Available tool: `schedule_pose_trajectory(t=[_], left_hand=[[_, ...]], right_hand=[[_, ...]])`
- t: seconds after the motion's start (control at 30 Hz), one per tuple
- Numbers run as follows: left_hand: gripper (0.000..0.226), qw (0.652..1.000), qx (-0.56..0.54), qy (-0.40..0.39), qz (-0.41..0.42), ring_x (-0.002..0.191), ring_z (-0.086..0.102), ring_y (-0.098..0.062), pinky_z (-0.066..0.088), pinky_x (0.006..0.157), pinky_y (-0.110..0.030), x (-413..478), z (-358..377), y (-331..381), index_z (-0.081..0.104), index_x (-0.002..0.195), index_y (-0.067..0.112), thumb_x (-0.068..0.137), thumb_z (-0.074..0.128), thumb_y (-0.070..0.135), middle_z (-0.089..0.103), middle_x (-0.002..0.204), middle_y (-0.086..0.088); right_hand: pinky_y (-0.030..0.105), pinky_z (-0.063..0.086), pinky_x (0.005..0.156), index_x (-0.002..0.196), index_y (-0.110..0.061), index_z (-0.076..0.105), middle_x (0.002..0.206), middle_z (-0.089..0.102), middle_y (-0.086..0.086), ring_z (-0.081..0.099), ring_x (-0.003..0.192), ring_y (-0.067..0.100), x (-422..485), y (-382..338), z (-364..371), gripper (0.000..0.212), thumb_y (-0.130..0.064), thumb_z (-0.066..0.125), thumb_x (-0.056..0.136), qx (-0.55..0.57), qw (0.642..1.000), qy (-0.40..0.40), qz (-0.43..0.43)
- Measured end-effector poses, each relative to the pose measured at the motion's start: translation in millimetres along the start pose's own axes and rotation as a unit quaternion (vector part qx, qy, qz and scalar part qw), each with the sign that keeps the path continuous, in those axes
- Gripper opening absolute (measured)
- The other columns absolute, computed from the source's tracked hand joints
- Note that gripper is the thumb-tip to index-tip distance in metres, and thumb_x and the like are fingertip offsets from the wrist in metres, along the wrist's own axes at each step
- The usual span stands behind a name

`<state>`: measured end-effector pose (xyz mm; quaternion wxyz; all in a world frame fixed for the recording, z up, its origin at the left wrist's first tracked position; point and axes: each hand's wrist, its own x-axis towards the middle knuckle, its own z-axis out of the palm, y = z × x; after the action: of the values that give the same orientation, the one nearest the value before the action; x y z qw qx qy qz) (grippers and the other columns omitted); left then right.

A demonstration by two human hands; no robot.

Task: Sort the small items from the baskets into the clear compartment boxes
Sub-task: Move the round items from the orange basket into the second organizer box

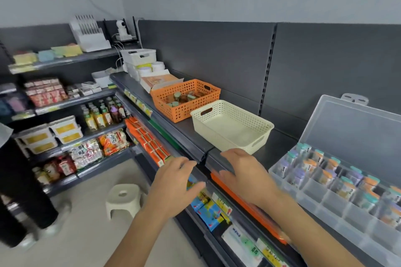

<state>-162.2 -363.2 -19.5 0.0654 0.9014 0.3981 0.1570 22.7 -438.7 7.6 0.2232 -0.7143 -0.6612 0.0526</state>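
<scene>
The left hand (pixel 173 182) and the right hand (pixel 245 173) are held open and empty at the shelf (pixel 184 134) edge, the right one near the cream basket (pixel 217 134).

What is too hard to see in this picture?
Head view:
- The clear box: right end cut off by the picture edge.
- The jars in the orange basket: partly hidden by its wall, uncountable.
- Those in the box: labels too small and blurred.
- The left hand and right hand: blurred; touching the shelf or not is unclear.
</scene>
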Motion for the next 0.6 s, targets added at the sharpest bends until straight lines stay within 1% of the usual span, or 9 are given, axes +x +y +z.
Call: schedule_pose_trajectory(t=[0.1, 0.2, 0.33, 0.47, 0.6], left_hand=[[0.061, 1.0, 0.003, 0.001, -0.009, 0.131, 0.032, -0.012, 0.03, 0.11, -0.03, 41, -1, -38, 0.042, 0.141, 0.023, 0.09, 0.048, 0.057, 0.041, 0.14, 0.005], [0.06, 1.0, 0.007, -0.006, -0.009, 0.132, 0.032, -0.013, 0.029, 0.11, -0.029, 85, -3, -73, 0.042, 0.14, 0.022, 0.09, 0.049, 0.055, 0.041, 0.141, 0.004], [0.06, 1.0, 0.014, 0.011, -0.007, 0.131, 0.034, -0.015, 0.028, 0.11, -0.03, 139, -8, -114, 0.043, 0.14, 0.021, 0.091, 0.05, 0.053, 0.043, 0.139, 0.002], [0.06, 1.0, 0.007, -0.002, -0.008, 0.133, 0.031, -0.012, 0.025, 0.111, -0.027, 179, -4, -157, 0.036, 0.144, 0.025, 0.092, 0.046, 0.053, 0.038, 0.143, 0.005], [0.055, 1.0, -0.022, 0.011, 0.008, 0.133, 0.032, -0.012, 0.027, 0.109, -0.026, 231, -4, -206, 0.035, 0.144, 0.024, 0.095, 0.045, 0.047, 0.038, 0.144, 0.005]], right_hand=[[0.024, 0.044, 0.094, 0.135, -0.013, 0.049, 0.131, 0.053, 0.002, 0.052, 0.116, 0.018, 58, 1, 16, 0.046, -0.026, 0.057, 0.092, 0.01, 1.0, 0.006, -0.012], [0.025, 0.043, 0.094, 0.134, -0.012, 0.05, 0.13, 0.053, 0.004, 0.053, 0.115, 0.02, 113, 1, 26, 0.044, -0.027, 0.057, 0.093, 0.009, 1.0, 0.002, -0.004], [0.028, 0.044, 0.094, 0.127, -0.013, 0.056, 0.127, 0.056, 0.005, 0.054, 0.113, 0.021, 184, 2, 34, 0.038, -0.028, 0.056, 0.092, 0.001, 1.0, 0.016, 0.007], [0.023, 0.039, 0.097, 0.131, -0.016, 0.054, 0.133, 0.054, 0.0, 0.051, 0.119, 0.016, 238, -2, 52, 0.041, -0.029, 0.057, 0.092, 0.004, 1.0, 0.016, 0.001], [0.021, 0.038, 0.099, 0.132, -0.018, 0.054, 0.134, 0.053, -0.002, 0.048, 0.122, 0.014, 296, -3, 67, 0.041, -0.027, 0.057, 0.092, 0.009, 0.999, 0.032, 0.014]])
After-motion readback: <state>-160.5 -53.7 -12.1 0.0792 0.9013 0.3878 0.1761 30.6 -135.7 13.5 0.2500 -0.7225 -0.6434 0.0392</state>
